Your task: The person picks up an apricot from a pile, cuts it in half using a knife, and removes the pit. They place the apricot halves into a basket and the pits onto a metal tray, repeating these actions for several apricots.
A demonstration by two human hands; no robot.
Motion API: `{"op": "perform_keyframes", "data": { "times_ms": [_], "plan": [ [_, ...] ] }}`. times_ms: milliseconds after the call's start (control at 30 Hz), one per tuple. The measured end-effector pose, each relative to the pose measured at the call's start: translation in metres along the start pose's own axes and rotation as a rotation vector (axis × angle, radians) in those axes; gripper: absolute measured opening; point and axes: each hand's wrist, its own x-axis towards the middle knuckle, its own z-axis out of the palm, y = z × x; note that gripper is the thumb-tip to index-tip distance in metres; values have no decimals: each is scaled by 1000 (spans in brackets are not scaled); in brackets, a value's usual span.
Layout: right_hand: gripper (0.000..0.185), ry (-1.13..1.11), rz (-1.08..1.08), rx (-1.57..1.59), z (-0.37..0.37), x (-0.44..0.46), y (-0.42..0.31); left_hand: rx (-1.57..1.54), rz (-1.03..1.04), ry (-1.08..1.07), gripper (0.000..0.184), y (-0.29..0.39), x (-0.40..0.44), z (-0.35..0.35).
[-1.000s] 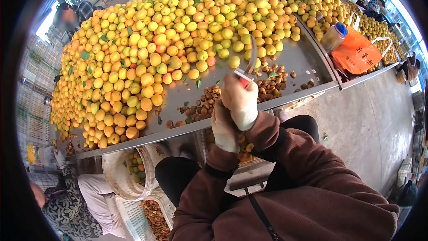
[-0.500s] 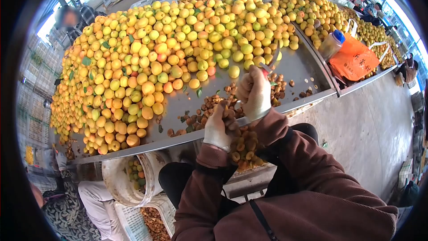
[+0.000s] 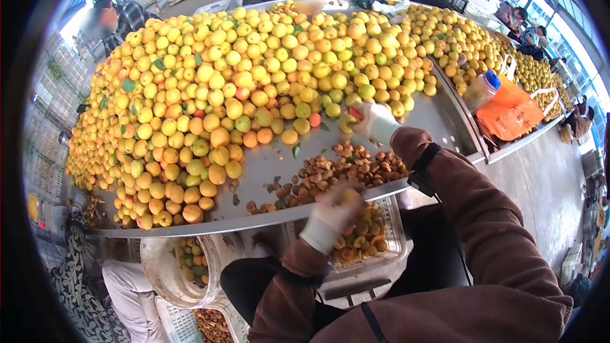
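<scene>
My right hand (image 3: 379,123), in a white glove, is closed around a knife, whose red handle (image 3: 355,114) pokes out; its blade does not show. The fingers reach the near edge of a big heap of yellow apricots (image 3: 210,76), beside a greenish-yellow apricot (image 3: 347,123) that they seem to touch. My left hand (image 3: 332,213), also gloved, is smeared by motion over the table's front rim. A yellowish patch shows at its fingers, too blurred to name. Brown apricot pits (image 3: 346,168) lie between the hands. Below is a crate (image 3: 399,241) of halved apricots (image 3: 362,241).
The metal table (image 3: 267,165) has a raised front rim. A white bucket (image 3: 213,270) with apricots stands lower left, above a crate (image 3: 168,317) of brown pieces. An orange bag (image 3: 508,114) and a plastic jar (image 3: 480,92) lie right. Other people sit around the table.
My hands, close together before, have moved apart. The right went up to the heap with the knife; the left moved down toward the crate. The view has shifted slightly.
</scene>
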Motion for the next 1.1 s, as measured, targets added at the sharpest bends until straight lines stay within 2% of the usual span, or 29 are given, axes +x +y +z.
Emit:
{"op": "perform_keyframes", "data": {
  "times_ms": [33, 67, 100, 133, 200, 233, 267, 333, 400, 467, 500, 533, 600, 633, 667, 733, 767, 867, 967, 1100],
  "plan": [
    [42, -18, -94, -65, 11, 6, 5, 247, 44, -106, 39, -5, -7, 5],
    [46, -34, -185, -133, 14, 9, 0, 353, 33, -177, 46, -10, -11, 7],
    [53, -124, -115, -166, 17, 11, -4, 291, -65, -199, 48, -11, -14, 10],
    [51, -88, -122, -115, 18, 6, -7, 298, -81, -173, 48, -8, -16, 11],
    [52, -206, 9, 25, 9, 4, -15, 337, 57, -57, 51, -8, -14, 3],
    [52, -203, 48, 49, 4, 1, -28, 191, -18, 52, 53, 3, -14, 2],
    [54, -200, 87, 71, -4, -8, -41, 209, 11, 64, 53, 2, -10, -2],
    [58, -297, 115, 377, -25, -39, -65, 183, 402, 454, 59, -3, -2, -7],
    [58, -216, 60, 674, -16, -73, -74, 297, 436, 443, 63, 18, -6, -14],
    [54, -330, 53, 1022, -12, -102, -80, 203, 453, 255, 61, 17, -7, -15],
    [49, -334, 169, 1134, -41, -124, -112, 308, 588, 304, 55, 17, -7, -14],
    [49, -340, 194, 1143, -46, -130, -119, -43, 395, 277, 44, 25, -12, -7],
    [45, -277, 215, 1356, -49, -141, -120, -409, 216, 290, 35, 33, -14, -8],
    [39, -252, 182, 1314, -45, -145, -114, -608, 154, 205, 33, 36, -16, -12],
    [39, -260, 204, 1326, -38, -150, -110, -663, 122, 189, 36, 36, -17, -11],
    [38, -223, 6, 1213, -32, -154, -108, -705, 70, 196, 39, 36, -17, -8],
    [40, -259, -105, 1299, -38, -158, -114, -699, 65, 193, 39, 34, -16, -9],
    [42, -304, -19, 1265, -44, -161, -117, -710, 10, 119, 43, 21, -8, -12],
    [42, -272, -28, 1171, -36, -160, -110, -712, 65, 50, 52, 11, -1, -15],
    [40, -234, -32, 1094, -33, -159, -105, -671, 60, 111, 49, 16, 3, -5]
  ]
}}
